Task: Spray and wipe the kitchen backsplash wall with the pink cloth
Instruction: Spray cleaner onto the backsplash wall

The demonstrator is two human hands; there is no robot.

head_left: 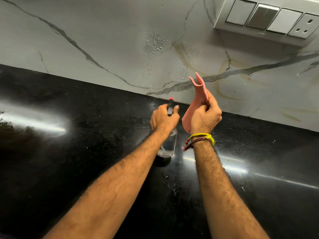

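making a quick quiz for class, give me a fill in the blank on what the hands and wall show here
1. The right hand holds a ____ cloth.
2. The left hand grips a clear spray ____.
3. Spray droplets sit on the ____, left of the switches.
4. The counter is ____ in colour.

Missing: pink; bottle; wall; black

The left grip (164, 119) curls round the head of a clear spray bottle (168, 144) standing upright on the glossy black desk (77, 152), its red nozzle tip toward the marble backsplash wall (103, 40). The right grip (205, 116), threads tied at its wrist, pinches the pink cloth (196, 94) upright just beside the bottle. Droplets (154, 44) bead on the wall left of a white switch panel (269, 18)
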